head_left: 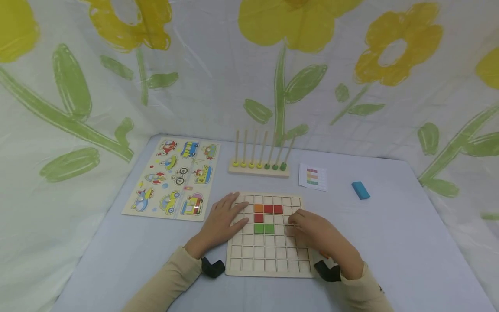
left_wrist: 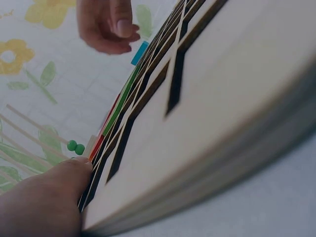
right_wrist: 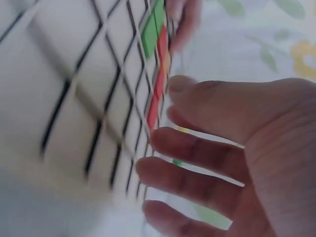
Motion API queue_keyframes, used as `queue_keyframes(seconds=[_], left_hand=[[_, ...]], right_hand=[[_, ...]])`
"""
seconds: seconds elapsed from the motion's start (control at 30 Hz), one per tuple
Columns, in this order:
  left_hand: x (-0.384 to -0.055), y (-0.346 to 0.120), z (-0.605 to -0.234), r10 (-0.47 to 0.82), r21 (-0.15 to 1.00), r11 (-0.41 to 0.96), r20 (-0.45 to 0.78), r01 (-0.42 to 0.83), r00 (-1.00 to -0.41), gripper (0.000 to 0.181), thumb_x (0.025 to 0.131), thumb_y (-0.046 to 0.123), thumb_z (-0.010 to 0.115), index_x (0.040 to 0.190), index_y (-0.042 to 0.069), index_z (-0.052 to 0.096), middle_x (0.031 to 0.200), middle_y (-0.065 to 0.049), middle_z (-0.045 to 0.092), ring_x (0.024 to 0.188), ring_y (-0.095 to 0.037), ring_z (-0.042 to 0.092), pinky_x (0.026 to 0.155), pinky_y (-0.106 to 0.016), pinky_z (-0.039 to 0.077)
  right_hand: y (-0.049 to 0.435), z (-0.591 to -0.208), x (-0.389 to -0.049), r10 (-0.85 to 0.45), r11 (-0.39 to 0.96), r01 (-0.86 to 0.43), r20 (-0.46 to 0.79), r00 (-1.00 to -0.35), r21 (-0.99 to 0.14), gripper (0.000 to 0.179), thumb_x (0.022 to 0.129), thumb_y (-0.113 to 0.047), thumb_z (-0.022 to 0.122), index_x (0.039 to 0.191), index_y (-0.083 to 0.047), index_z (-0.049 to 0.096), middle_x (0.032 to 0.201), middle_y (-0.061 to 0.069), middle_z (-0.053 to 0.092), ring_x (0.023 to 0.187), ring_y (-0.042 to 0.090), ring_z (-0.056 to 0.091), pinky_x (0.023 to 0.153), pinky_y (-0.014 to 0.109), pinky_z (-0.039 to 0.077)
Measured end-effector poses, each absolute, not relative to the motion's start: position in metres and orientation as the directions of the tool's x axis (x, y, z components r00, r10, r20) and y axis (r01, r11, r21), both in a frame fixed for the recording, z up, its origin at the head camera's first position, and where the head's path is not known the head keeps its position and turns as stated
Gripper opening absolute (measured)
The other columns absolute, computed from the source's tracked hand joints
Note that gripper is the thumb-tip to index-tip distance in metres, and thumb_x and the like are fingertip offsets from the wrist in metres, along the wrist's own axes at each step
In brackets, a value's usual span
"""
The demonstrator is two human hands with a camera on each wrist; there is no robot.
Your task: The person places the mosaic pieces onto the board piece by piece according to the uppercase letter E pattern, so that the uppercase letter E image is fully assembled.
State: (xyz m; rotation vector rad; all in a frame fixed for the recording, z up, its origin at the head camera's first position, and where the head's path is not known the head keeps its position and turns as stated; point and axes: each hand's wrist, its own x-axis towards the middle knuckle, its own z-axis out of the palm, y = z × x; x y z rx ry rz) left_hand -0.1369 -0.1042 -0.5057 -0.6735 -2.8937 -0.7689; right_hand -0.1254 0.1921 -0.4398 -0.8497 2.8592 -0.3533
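Note:
A wooden grid board (head_left: 253,252) lies flat on the table. In its upper part sit an orange tile (head_left: 259,208), several red tiles (head_left: 268,209) and two green tiles (head_left: 259,228). My left hand (head_left: 220,223) rests on the board's left edge with fingers spread; its thumb (left_wrist: 74,170) lies along the grid in the left wrist view. Over the right side of the board is my right hand (head_left: 315,232). Its fingers (right_wrist: 197,173) are loosely bent, and nothing shows between them and the thumb in the right wrist view.
Orange-red pieces (head_left: 324,255) peek out beneath the right wrist. Beyond the board stand a peg rack (head_left: 259,171) with yellow and green beads and a card (head_left: 313,177) with a coloured pattern. A blue block (head_left: 360,190) lies right, a vehicle puzzle (head_left: 156,195) left.

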Motion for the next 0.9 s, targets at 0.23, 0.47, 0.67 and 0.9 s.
queue_keyframes(seconds=[0.23, 0.47, 0.67, 0.9], left_hand=[[-0.137, -0.105, -0.508, 0.394, 0.451, 0.781, 0.181, 0.432, -0.901, 0.052, 0.095, 0.050, 0.049, 0.140, 0.024, 0.049, 0.155, -0.010, 0.031, 0.145, -0.028, 0.021, 0.112, -0.053, 0.024], [-0.139, -0.104, -0.509, 0.396, 0.448, 0.778, 0.195, 0.440, -0.897, 0.052, 0.095, 0.051, 0.049, 0.140, 0.024, 0.050, 0.155, -0.010, 0.031, 0.145, -0.028, 0.021, 0.112, -0.053, 0.024], [-0.139, -0.105, -0.509, 0.395, 0.450, 0.777, 0.195, 0.440, -0.898, 0.052, 0.095, 0.050, 0.049, 0.139, 0.023, 0.050, 0.155, -0.010, 0.031, 0.145, -0.029, 0.022, 0.111, -0.053, 0.024], [-0.138, -0.105, -0.507, 0.396, 0.459, 0.773, 0.192, 0.439, -0.898, 0.051, 0.095, 0.049, 0.050, 0.139, 0.023, 0.050, 0.155, -0.010, 0.031, 0.145, -0.028, 0.021, 0.111, -0.053, 0.024]], right_hand=[[0.240, -0.431, -0.114, -0.379, 0.907, -0.321, -0.192, -0.905, -0.273, 0.027, 0.086, -0.020, 0.072, 0.111, -0.016, 0.063, 0.105, -0.005, 0.063, 0.095, 0.014, 0.062, 0.081, 0.036, 0.053], [0.271, -0.429, -0.103, -0.306, 0.931, -0.227, -0.277, -0.911, -0.285, 0.034, 0.082, -0.023, 0.075, 0.112, -0.012, 0.064, 0.105, -0.002, 0.062, 0.098, 0.019, 0.061, 0.082, 0.040, 0.053], [0.277, -0.438, -0.100, -0.274, 0.938, -0.189, -0.289, -0.917, -0.291, 0.031, 0.086, -0.031, 0.071, 0.110, -0.012, 0.065, 0.107, -0.001, 0.062, 0.099, 0.018, 0.060, 0.085, 0.043, 0.051], [0.270, -0.450, -0.104, -0.319, 0.929, -0.261, -0.208, -0.925, -0.262, 0.031, 0.087, -0.032, 0.070, 0.110, -0.012, 0.065, 0.101, -0.003, 0.060, 0.088, 0.011, 0.056, 0.079, 0.036, 0.052]])
